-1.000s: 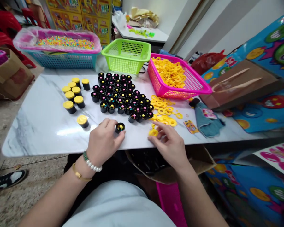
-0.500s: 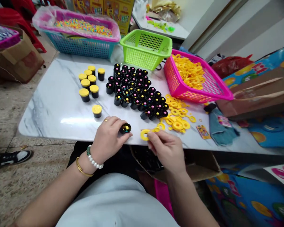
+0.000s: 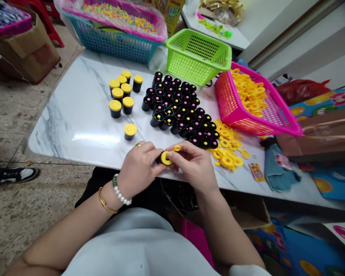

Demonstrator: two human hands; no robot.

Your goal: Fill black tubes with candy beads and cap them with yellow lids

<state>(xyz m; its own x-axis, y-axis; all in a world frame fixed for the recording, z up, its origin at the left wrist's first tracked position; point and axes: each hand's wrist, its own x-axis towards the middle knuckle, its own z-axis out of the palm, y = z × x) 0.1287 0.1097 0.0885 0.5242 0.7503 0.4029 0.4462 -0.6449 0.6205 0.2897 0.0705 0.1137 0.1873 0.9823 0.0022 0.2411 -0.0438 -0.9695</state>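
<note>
Left hand (image 3: 142, 163): fingers pinching 1 black cup (image 3: 158, 158), nearside of the clustered open black cups (image 3: 177, 101). Right hand (image 3: 194, 163): thumb and fingers pinching 1 yellow ring piece (image 3: 164, 159) at that cup's mouth; can't tell if seated. Desk (image 3: 74, 103) left of cluster: 9 yellow-capped cups (image 3: 117, 94). Right of cluster: loose yellow rings (image 3: 227, 160). Beyond: green basket (image 3: 197, 63).

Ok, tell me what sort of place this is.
Probably a small packing or assembly workroom: many open black cups crowd the table, a pink basket holds heaped yellow ring pieces, and a teal basket holds multicoloured bits.
</note>
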